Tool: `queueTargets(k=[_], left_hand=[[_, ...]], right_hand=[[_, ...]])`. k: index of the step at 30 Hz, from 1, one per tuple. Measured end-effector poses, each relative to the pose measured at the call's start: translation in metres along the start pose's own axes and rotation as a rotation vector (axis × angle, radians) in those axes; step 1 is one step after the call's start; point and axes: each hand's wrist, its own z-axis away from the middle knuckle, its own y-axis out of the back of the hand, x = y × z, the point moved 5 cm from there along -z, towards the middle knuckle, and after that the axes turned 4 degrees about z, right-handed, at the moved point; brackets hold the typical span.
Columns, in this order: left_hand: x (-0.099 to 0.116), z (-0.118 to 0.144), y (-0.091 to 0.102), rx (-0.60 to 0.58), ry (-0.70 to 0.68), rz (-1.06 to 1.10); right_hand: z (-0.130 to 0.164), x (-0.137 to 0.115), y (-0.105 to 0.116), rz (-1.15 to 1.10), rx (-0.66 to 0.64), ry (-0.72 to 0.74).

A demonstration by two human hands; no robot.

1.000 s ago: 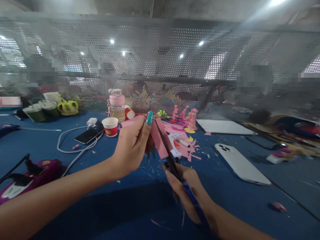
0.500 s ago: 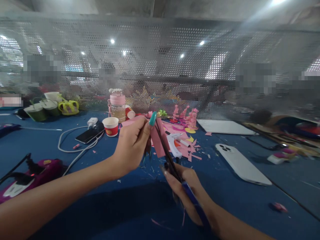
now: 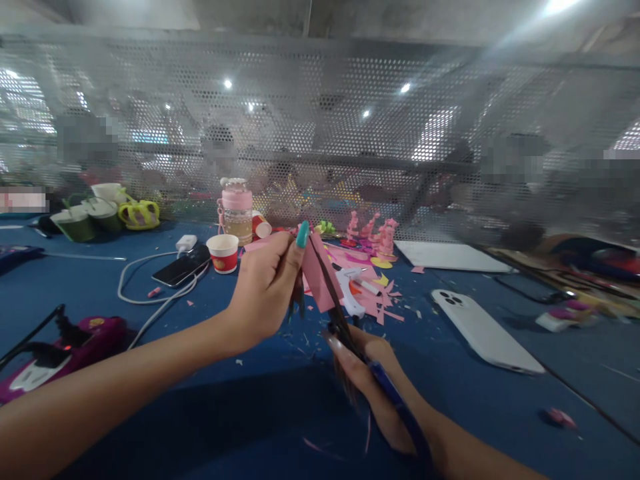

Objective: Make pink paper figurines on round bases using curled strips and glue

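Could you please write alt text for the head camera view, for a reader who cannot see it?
Over a blue table, the person's left hand pinches a piece of pink paper while the right hand works scissors into it. Pink paper scraps, a white phone and a red paper cup lie beyond.

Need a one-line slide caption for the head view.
Left hand pinches pink paper while right hand works blue-handled scissors over a blue table.

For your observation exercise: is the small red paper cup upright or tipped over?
Upright: the red cup stands on its base on the blue table, open mouth facing up.
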Motion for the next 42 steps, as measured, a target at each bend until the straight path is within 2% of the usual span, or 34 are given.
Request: queueTargets(k=[8,11,16,25,32,35,42], left_hand=[[-0.004,0.003,-0.002,-0.024,0.055,0.076],[-0.004,0.004,-0.002,-0.019,0.052,0.065],[-0.003,0.004,-0.002,-0.025,0.040,0.055],[-0.005,0.004,-0.005,-0.056,0.060,0.049],[-0.006,0.003,-0.006,-0.087,0.064,0.025],[-0.003,0.002,-0.005,-0.087,0.025,-0.018],[0.006,0.000,0.000,-0.010,-0.123,-0.205]], right_hand=[[0.002,-0.001,0.002,0.049,0.021,0.013],[0.003,0.000,0.000,0.072,-0.007,0.012],[0.003,0.001,0.002,0.096,0.032,0.001],[0.001,-0.002,-0.001,-0.025,-0.065,0.013],[-0.001,-0.006,0.000,-0.068,-0.095,0.020],[0.000,-0.004,-0.002,-0.067,-0.110,0.006],[0.000,-0.002,-0.004,-0.062,-0.109,0.049]])
